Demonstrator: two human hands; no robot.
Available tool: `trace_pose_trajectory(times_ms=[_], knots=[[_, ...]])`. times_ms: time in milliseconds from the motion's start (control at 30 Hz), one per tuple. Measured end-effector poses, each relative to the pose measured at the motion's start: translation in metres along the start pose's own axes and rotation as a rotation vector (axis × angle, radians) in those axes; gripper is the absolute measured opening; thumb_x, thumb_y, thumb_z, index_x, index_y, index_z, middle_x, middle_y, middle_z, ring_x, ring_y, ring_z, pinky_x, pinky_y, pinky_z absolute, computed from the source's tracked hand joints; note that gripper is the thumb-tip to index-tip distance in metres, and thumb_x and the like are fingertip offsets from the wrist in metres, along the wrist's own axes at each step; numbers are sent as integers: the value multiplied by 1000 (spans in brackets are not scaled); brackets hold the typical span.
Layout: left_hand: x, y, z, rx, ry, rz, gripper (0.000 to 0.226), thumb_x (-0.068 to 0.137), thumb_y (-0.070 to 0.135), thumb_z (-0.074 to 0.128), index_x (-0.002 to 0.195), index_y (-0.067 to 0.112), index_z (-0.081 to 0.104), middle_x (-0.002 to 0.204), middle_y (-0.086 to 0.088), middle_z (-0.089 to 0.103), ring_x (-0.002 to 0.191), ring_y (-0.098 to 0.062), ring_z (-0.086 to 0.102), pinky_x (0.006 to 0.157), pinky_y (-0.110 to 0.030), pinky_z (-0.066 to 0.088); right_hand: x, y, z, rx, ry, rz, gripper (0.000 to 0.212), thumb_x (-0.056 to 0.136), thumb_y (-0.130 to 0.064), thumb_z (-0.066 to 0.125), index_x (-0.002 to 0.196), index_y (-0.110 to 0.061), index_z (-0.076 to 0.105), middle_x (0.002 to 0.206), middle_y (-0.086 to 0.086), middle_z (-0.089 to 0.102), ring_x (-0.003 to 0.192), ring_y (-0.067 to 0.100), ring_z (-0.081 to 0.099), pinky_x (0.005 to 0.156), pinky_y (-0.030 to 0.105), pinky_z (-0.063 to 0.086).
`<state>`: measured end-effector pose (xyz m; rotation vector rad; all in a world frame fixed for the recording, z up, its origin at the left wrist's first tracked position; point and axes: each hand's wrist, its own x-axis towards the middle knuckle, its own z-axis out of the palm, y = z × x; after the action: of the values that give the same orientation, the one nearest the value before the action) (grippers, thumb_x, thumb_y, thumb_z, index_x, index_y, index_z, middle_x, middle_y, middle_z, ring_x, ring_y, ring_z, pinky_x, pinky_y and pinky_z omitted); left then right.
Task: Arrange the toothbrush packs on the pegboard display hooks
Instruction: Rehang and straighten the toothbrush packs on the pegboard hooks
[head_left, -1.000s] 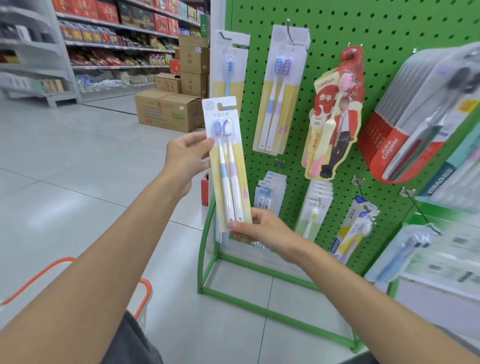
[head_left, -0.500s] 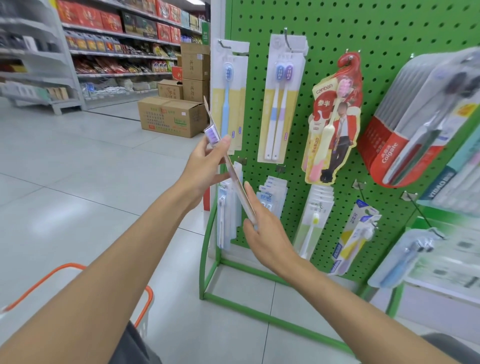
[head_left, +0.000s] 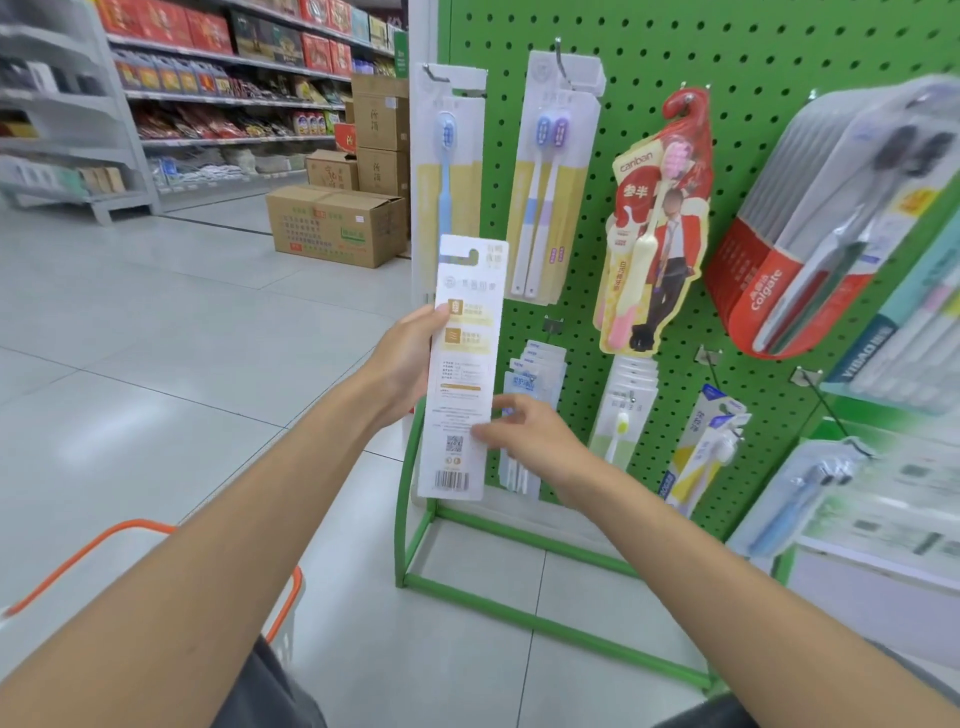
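Note:
I hold a white toothbrush pack (head_left: 460, 364) upright in front of the green pegboard (head_left: 649, 62), its printed back with barcode facing me. My left hand (head_left: 410, 364) grips its left edge at mid-height. My right hand (head_left: 524, 431) pinches its lower right edge. Its hang slot sits below the top-left hook (head_left: 434, 73), which carries a single blue brush pack (head_left: 447, 171). To the right hangs a matching twin-brush pack (head_left: 550, 176) on its own hook.
More packs hang on the board: a red Canban pack (head_left: 654, 228), a stack of Colgate packs (head_left: 810, 234), and small packs (head_left: 535, 374) low down. An orange-handled basket (head_left: 130, 551) sits by my left arm. Cardboard boxes (head_left: 332, 223) stand on the aisle floor.
The pack has been turned from front-facing, through edge-on, to back-facing. My right hand moved from its bottom edge to its lower right side.

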<state>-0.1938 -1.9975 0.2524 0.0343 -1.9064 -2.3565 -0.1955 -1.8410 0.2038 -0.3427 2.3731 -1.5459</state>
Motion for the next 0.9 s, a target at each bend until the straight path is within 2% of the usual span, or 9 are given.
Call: trace_pose_trajectory(times_ms=[133, 267, 333, 433, 533, 600, 700, 800, 900], knots=[[-2, -7, 6, 54, -123, -89, 36, 107, 22, 33, 131, 9, 55, 119, -11, 69, 99, -23, 70, 77, -36, 56, 3, -18, -28, 120, 164, -34, 51, 90, -26, 68, 136, -19, 47, 115, 1, 63, 101, 14, 63, 97, 37, 50], [-3, -8, 12, 55, -252, -172, 31, 106, 20, 33, 123, 16, 58, 110, -5, 73, 92, -19, 72, 70, -32, 57, 0, -33, -54, 215, 258, -120, 34, 92, -20, 65, 124, -15, 57, 111, 1, 67, 97, 16, 64, 92, 33, 53], [-3, -10, 15, 62, -285, -196, 30, 106, 20, 33, 123, 17, 58, 113, -6, 72, 95, -19, 71, 74, -35, 56, -1, -37, -63, 240, 276, -162, 14, 94, -16, 61, 107, -13, 67, 105, 2, 72, 95, 16, 67, 91, 32, 54], [-3, -12, 17, 104, -324, -209, 32, 106, 22, 33, 127, 18, 57, 116, -6, 71, 102, -22, 69, 83, -40, 54, -2, -41, -70, 292, 288, -201, 15, 96, -15, 57, 88, -12, 69, 90, 4, 74, 75, 11, 65, 81, 30, 54], [-4, -11, 16, 127, -341, -220, 32, 105, 29, 35, 122, 21, 61, 118, -7, 71, 111, -25, 65, 88, -42, 52, -4, -43, -71, 312, 300, -224, 16, 98, -16, 56, 89, -13, 68, 86, 1, 73, 71, 9, 62, 71, 25, 50], [-4, -9, 14, 114, -354, -237, 38, 104, 39, 33, 121, 23, 63, 120, -9, 69, 115, -29, 63, 94, -43, 50, -4, -42, -71, 328, 305, -232, 17, 99, -17, 55, 88, -16, 68, 88, 1, 72, 76, 11, 61, 73, 26, 49], [-5, -10, 13, 70, -447, -282, 48, 103, 49, 27, 130, 26, 59, 134, -14, 61, 127, -34, 54, 109, -52, 39, -4, -45, -69, 361, 271, -237, 19, 100, -18, 53, 86, -17, 66, 86, -1, 70, 77, 11, 59, 73, 26, 47], [-9, -10, 16, 68, -542, -310, 49, 100, 48, 31, 134, 23, 55, 134, -14, 61, 121, -28, 60, 108, -52, 40, -6, -49, -66, 346, 209, -272, 20, 101, -18, 51, 86, -15, 62, 88, 2, 68, 79, 13, 58, 68, 23, 45], [-11, -10, 18, 38, -618, -318, 61, 94, 57, 33, 133, 18, 58, 132, -13, 60, 122, -25, 58, 102, -45, 44, -7, -52, -68, 349, 199, -316, 17, 101, -20, 52, 94, -15, 67, 89, 2, 67, 81, 13, 57, 69, 23, 46]])
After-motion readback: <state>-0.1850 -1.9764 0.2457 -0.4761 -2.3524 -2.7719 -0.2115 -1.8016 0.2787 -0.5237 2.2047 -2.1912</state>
